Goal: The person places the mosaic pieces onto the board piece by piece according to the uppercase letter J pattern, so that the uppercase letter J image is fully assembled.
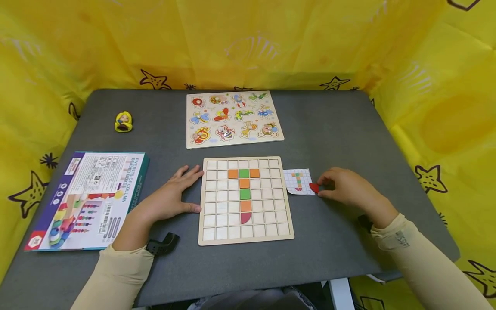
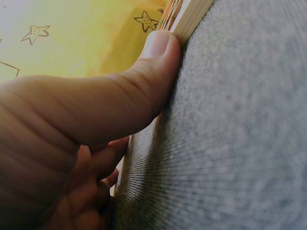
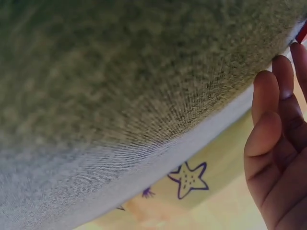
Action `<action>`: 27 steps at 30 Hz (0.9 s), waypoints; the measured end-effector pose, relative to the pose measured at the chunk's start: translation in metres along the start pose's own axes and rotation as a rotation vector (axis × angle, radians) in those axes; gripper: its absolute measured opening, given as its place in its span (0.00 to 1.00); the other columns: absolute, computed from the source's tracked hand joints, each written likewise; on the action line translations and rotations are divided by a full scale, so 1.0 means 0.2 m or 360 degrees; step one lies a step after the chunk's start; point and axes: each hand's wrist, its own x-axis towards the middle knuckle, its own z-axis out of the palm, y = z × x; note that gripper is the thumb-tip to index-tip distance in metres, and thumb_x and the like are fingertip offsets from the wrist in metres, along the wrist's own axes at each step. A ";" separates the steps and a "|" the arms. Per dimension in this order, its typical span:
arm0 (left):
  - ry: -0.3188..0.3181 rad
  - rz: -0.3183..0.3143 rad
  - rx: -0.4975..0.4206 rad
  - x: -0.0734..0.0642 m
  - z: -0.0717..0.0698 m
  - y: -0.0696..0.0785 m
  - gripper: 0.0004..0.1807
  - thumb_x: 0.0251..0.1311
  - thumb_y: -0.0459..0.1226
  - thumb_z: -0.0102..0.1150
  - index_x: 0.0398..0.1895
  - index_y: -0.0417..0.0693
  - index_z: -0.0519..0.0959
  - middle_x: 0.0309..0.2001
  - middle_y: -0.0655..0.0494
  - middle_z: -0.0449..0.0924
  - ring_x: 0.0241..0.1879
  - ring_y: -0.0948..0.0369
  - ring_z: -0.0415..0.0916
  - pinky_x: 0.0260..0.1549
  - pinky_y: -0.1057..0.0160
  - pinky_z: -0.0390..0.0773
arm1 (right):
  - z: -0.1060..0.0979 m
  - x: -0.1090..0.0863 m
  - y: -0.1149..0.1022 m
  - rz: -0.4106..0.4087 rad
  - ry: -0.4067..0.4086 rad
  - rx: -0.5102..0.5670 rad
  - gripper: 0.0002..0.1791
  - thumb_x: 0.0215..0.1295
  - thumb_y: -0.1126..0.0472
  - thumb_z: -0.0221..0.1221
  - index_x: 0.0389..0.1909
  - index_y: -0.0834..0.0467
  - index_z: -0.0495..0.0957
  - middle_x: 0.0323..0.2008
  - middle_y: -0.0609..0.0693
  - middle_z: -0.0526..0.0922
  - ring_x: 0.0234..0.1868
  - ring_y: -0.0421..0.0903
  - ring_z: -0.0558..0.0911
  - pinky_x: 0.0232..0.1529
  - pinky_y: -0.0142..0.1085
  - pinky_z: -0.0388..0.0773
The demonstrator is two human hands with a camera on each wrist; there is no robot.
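Observation:
A wooden grid board (image 1: 287,228) lies in the middle of the grey table. In one of its columns sit orange and green square tiles (image 1: 245,194), with a dark pink quarter-round tile (image 1: 246,218) at the lower end. My left hand (image 1: 166,199) is spread at the board's left edge, thumb and fingertips against the frame. At the right, my right hand (image 1: 346,186) pinches a small red tile (image 1: 314,187) between thumb and fingers. That tile overlaps the corner of a paper pattern card (image 1: 290,184), which shows a similar T shape in colour.
Behind the board lies a wooden insect picture puzzle (image 1: 232,122). A boxed toy (image 1: 91,193) lies at the left, and a small yellow-haired figure (image 1: 123,122) is farther back. Yellow cloth (image 1: 248,43) surrounds the table (image 1: 329,129).

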 end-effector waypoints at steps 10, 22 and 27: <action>-0.0006 -0.0015 -0.0003 0.00 0.00 0.00 0.56 0.50 0.54 0.72 0.79 0.58 0.50 0.78 0.58 0.41 0.75 0.46 0.29 0.63 0.32 0.47 | -0.01 0.01 -0.06 -0.0047 0.0068 -0.0075 0.11 0.50 0.57 0.72 0.32 0.55 0.81 0.29 0.44 0.77 0.29 0.43 0.73 0.35 0.41 0.73; -0.0004 0.0003 -0.0017 0.00 -0.01 0.00 0.55 0.51 0.53 0.72 0.79 0.56 0.51 0.78 0.58 0.41 0.75 0.46 0.29 0.63 0.32 0.47 | 0.07 0.19 -0.62 -0.0568 0.0017 -0.0141 0.09 0.53 0.51 0.66 0.31 0.51 0.82 0.27 0.40 0.77 0.26 0.38 0.71 0.28 0.34 0.71; -0.0004 -0.0001 -0.0015 0.00 -0.01 0.00 0.55 0.51 0.53 0.72 0.79 0.56 0.52 0.78 0.58 0.41 0.75 0.46 0.30 0.63 0.33 0.47 | 0.15 0.27 -0.82 -0.0783 -0.0093 -0.0208 0.07 0.52 0.52 0.64 0.24 0.49 0.77 0.21 0.38 0.69 0.22 0.38 0.69 0.24 0.34 0.66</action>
